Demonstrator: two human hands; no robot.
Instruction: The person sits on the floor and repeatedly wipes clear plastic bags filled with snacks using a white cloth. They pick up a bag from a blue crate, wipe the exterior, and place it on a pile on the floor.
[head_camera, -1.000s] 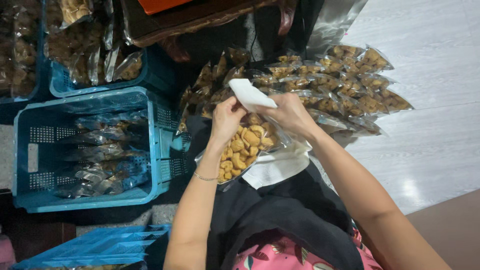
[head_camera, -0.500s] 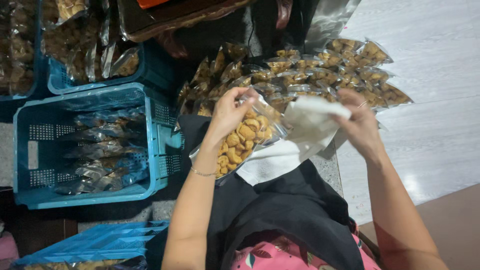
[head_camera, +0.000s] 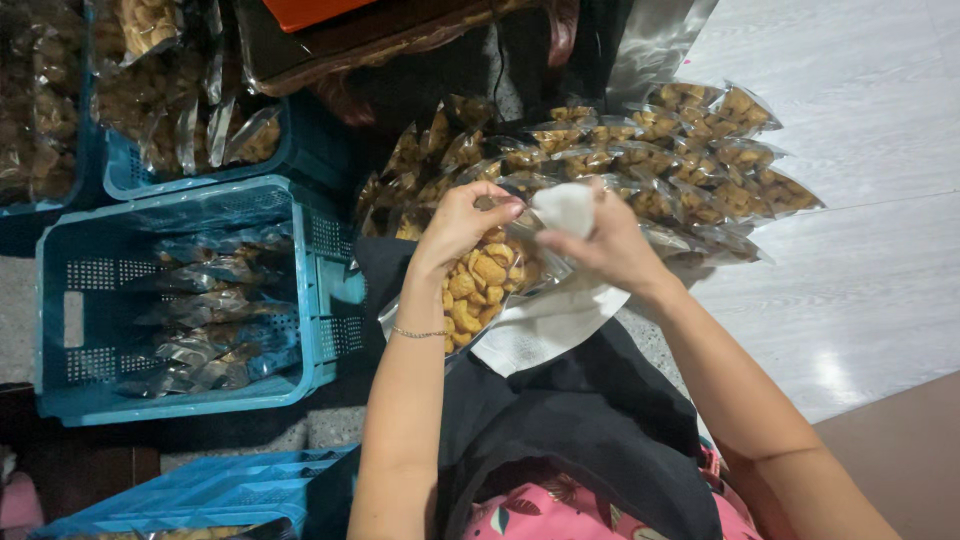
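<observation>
Beside blue crates, the right hand has returned, pinching a white label. The left hand still grips the snack bag, so both meet again.

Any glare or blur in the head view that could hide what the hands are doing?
Head view: a bright glare spot on the pale floor at lower right, shine on the clear snack packets; the left hand and right hand on the held snack bag are sharp enough; the top-left corner is dark and murky.
</observation>
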